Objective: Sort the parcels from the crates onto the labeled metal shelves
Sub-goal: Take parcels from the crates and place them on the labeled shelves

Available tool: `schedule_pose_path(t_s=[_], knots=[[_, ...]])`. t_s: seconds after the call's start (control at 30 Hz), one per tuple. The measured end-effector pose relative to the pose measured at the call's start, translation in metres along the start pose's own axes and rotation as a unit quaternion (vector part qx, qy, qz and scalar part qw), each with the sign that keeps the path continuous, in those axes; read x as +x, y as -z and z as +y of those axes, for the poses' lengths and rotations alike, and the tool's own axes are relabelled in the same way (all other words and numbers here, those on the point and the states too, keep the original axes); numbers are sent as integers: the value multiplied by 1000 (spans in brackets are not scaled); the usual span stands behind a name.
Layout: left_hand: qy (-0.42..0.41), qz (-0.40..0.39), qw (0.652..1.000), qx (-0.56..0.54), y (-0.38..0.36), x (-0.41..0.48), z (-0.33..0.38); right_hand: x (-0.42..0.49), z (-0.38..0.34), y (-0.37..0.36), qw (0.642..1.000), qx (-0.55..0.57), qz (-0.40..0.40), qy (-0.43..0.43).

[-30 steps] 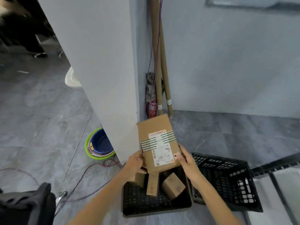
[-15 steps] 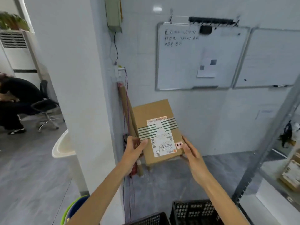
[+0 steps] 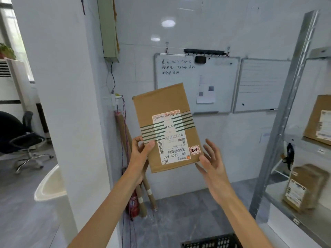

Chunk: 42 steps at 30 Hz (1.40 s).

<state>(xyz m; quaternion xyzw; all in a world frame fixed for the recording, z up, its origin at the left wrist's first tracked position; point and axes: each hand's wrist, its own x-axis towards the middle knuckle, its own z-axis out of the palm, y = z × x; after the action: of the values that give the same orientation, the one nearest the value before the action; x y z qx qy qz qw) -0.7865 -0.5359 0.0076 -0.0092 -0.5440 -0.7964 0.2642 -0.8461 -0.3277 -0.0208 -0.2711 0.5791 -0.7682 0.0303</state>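
Observation:
A flat brown cardboard parcel with a white shipping label, green striped tape and a small "2-1" sticker is held up at chest height in front of me. My left hand grips its lower left edge, thumb across the front. My right hand is spread with straight fingers at the parcel's lower right corner, the thumb at the edge. The metal shelves stand at the right, with one parcel on an upper shelf and another parcel on a lower one. A black crate shows at the bottom edge.
A white pillar stands close on the left. Cardboard tubes and a red extinguisher lean in the corner. Two whiteboards hang on the far wall. An office chair and a white tub are at the left.
The parcel has risen from just above the crate to chest height and my view has lifted from the floor to the wall and shelves. My right hand's fingers have opened off the parcel's side.

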Motion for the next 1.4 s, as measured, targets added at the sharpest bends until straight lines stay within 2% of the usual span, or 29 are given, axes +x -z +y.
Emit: schedule_pose_path(t_s=[0.13,0.2,0.37,0.47,0.53,0.63,0.7,0.87,1.0,1.07,1.17,1.23,1.33,1.4], knots=[[0,-7,1000,-10,-23,-2,-7,0,3,3,993,82,-49,-69],[1,-18,1000,12,-29,-5,-14,4,0,7,990,116,-33,-69],[4,-57,998,20,-32,-5,-25,17,-14,30,994,95,15,-50],[10,-37,999,2,-19,5,-21,21,-24,54,996,63,35,-46],[4,-59,996,71,-7,12,-19,22,-29,73,997,37,41,-45],[23,-152,963,222,-1,18,-22,21,-34,94,998,-2,35,-44],[59,-205,944,252,-5,18,-29,21,-37,103,998,-28,25,-51],[101,-209,962,146,-21,17,-44,16,-41,113,996,-75,9,-50],[102,-174,974,103,-31,14,-60,12,-38,120,991,-111,49,-55],[106,-143,981,74,-38,14,-67,7,-31,129,987,-117,70,-84],[122,-91,988,26,-50,16,-77,-8,-17,144,984,-71,91,-137],[134,-73,988,6,-61,16,-84,-20,-8,143,984,-37,72,-160],[146,-77,986,10,-87,11,-96,-25,5,138,986,-8,38,-163],[152,-95,984,22,-105,7,-106,-20,9,139,988,23,53,-142]])
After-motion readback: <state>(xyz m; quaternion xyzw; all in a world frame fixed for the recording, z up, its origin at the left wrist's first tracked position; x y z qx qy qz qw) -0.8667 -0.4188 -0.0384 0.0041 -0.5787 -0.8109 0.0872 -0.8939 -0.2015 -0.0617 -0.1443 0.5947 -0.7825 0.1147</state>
